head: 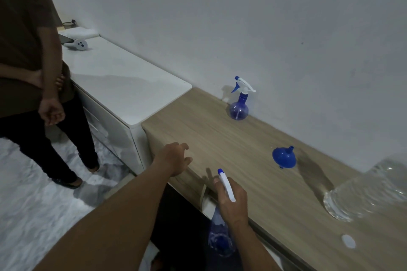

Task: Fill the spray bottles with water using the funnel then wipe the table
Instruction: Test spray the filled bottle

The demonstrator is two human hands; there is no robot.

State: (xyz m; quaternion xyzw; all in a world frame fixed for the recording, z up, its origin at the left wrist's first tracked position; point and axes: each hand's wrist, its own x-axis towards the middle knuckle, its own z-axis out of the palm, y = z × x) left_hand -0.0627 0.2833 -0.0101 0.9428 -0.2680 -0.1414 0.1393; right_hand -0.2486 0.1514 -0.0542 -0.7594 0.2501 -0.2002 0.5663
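Observation:
My right hand [232, 202] grips a blue spray bottle [220, 237] by its white trigger head, holding it just off the front edge of the wooden table [220, 138]. My left hand [174, 158] hovers over the table's left front edge, fingers loosely spread and holding nothing. A second blue spray bottle [239, 101] stands upright by the wall. The blue funnel [284, 157] lies upside down on the table. A large clear water bottle [370, 189] lies at the right edge. A small white cap [348, 241] sits near the front right.
A white cabinet [123, 86] adjoins the table on the left, carrying a folded white cloth [79, 32] and a white controller [78, 44]. Another person [33, 61] stands at the far left on the marbled floor. The wall runs behind the table.

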